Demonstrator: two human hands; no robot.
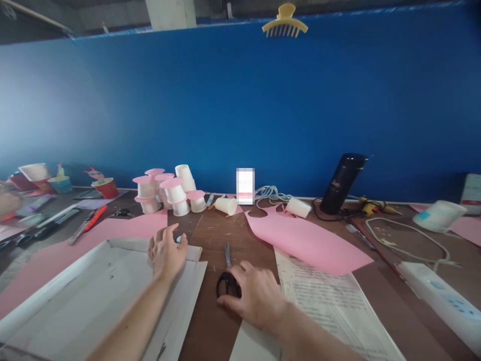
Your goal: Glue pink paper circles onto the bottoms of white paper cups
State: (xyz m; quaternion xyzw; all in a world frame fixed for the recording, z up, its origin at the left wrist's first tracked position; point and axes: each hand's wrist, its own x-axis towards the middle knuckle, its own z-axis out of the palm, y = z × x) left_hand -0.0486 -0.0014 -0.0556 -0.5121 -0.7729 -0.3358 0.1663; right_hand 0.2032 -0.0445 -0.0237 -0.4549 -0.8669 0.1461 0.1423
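Observation:
A pair of scissors (227,256) with black handles lies on the brown table, blades pointing away from me. My right hand (259,296) is closed around the right side of its handles. Over the far right corner of a shallow white box (86,296) is my left hand (168,252), its thumb and index finger apart. A small teal object (179,239) shows between them, mostly hidden; I cannot make out its kind. Right of the scissors, a cut sheet of pink paper (308,243) curls over a printed page (334,301).
White paper cups with pink discs (175,193) stand stacked behind my left hand. Loose cups (226,206) lie at the back. A black thermos (342,183) and a power strip (443,296) are to the right. A red utility knife (90,221) and another person's hand (9,200) are left.

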